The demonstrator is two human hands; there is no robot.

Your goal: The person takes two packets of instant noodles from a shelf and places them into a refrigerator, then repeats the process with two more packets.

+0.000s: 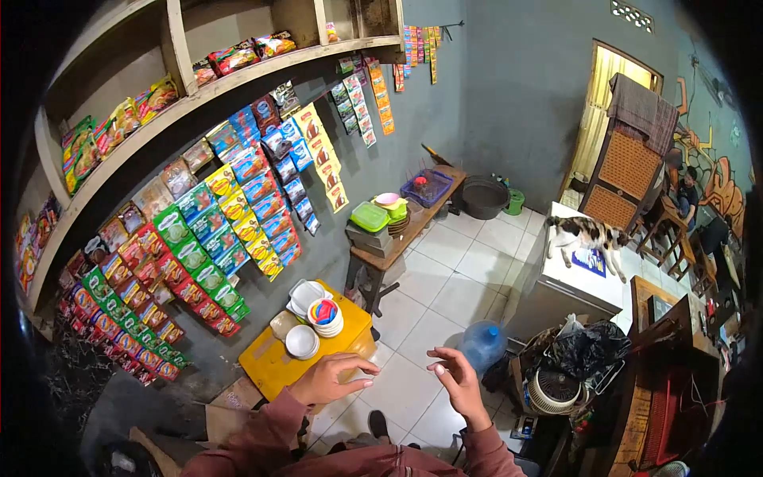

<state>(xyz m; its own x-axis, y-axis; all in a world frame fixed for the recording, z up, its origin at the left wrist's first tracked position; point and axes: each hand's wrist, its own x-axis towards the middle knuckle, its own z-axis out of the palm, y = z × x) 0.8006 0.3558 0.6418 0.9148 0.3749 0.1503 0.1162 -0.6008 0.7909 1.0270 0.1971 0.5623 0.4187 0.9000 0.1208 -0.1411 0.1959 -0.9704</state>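
Observation:
My left hand (332, 378) is raised at the lower middle, in front of the yellow table (356, 324), its fingers apart and holding nothing. To its right, my right hand (461, 385) is also up with fingers curved and spread, empty, beside a blue water jug (483, 347). The two hands do not touch; tiled floor shows between them. White bowls (302, 342) and a stack with colourful bowls (324, 312) stand on the yellow table just beyond my left hand.
Sachet strips (226, 215) hang on the left wall below a shelf (214, 79). A wooden bench (409, 226) holds a green container (369, 215). A cat (586, 237) lies on a white chest (568, 278). Right: a fan (556, 389); farther back, a seated person (687, 193).

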